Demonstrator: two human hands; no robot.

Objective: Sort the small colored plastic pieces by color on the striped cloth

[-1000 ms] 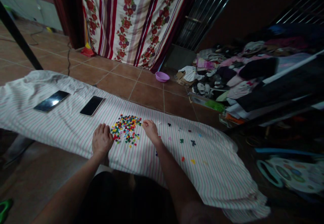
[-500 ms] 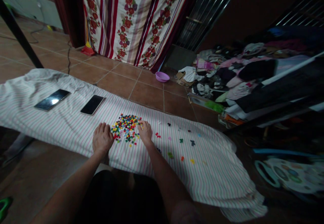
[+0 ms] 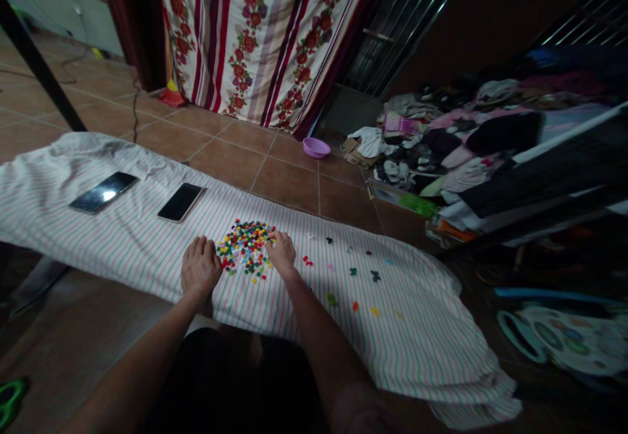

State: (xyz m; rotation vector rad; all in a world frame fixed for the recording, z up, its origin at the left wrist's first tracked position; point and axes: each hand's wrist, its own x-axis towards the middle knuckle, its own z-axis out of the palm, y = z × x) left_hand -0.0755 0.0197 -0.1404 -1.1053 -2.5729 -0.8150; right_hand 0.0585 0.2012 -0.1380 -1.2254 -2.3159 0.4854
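Note:
A pile of small, many-coloured plastic pieces [image 3: 245, 241] lies on a striped cloth [image 3: 417, 342]. Against the pile's left edge rests my left hand [image 3: 201, 267], palm down, its fingers laid on the cloth and holding nothing visible. My right hand [image 3: 282, 253] is at the pile's right edge with thumb and fingertips drawn together; whatever is between them is too small to make out. To the right sit little single-colour groups, among them red pieces [image 3: 307, 260], dark green pieces [image 3: 353, 271], grey pieces [image 3: 375, 276], lime pieces [image 3: 332, 299] and yellow pieces [image 3: 374, 311].
Two dark-screened devices lie on the cloth to the left: a larger one [image 3: 104, 193] and a phone [image 3: 181, 202]. Beyond, on the tiled floor, are a purple basin [image 3: 316, 148] and a red dustpan [image 3: 171, 97]. Heaped clothes [image 3: 451, 136] fill the right background.
My right hand's fingertips have shifted slightly at the pile's edge. My left hand keeps its place. The whole view has drifted a little.

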